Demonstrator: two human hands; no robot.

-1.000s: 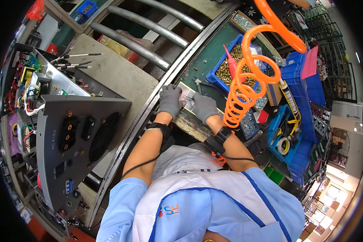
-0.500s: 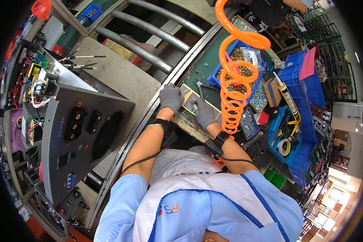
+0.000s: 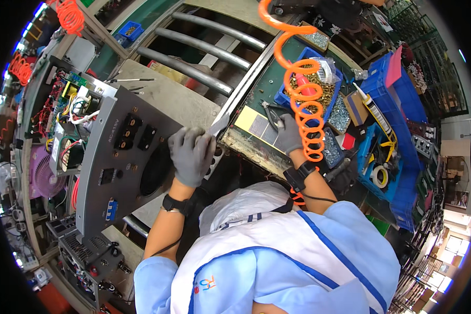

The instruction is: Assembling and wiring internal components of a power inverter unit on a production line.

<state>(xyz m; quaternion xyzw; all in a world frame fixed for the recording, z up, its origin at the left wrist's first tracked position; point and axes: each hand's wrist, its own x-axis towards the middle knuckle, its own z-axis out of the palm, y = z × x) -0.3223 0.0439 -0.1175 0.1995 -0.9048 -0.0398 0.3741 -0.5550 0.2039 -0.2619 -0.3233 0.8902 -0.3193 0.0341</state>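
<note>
My left hand (image 3: pixel 191 154), in a grey glove, curls over the right edge of a grey metal front panel (image 3: pixel 121 157). The panel belongs to an open electronics chassis with sockets and a round dark opening. My right hand (image 3: pixel 288 135), also gloved, rests on the green bench top and grips small dark-handled pliers (image 3: pixel 270 114). The pliers' tips lie over a pale yellow sheet (image 3: pixel 252 123). Both wrists wear black bands with cords. My blue-and-white jacket fills the lower part of the view.
An orange coiled air hose (image 3: pixel 300 89) hangs just above my right hand. Behind it stands a blue bin of brass screws (image 3: pixel 327 90), with blue crates (image 3: pixel 397 99), a sealant tube (image 3: pixel 372 109) and a tape roll (image 3: pixel 379 176) to the right. Metal roller bars (image 3: pixel 204 47) lie beyond the chassis.
My left hand left the bench edge and moved left onto the grey panel. My right hand shifted right along the bench and now holds the pliers. The hose swung left.
</note>
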